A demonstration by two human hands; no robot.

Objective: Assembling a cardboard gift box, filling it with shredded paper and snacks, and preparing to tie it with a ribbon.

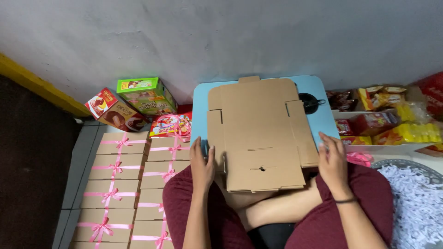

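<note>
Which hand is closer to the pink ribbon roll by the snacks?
Right. The right hand rests at the flat cardboard box's right edge, just beside the pink ribbon roll. The left hand is at the box's left edge, far across from it.

Matt brown cardboard box blank (260, 133) — glossy pink satin ribbons (110, 196).

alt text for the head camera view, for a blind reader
A seated person's left hand and right hand rest at either side of a flat unfolded cardboard box on a small blue table. Pink-ribboned boxes fill the floor at left.
</note>
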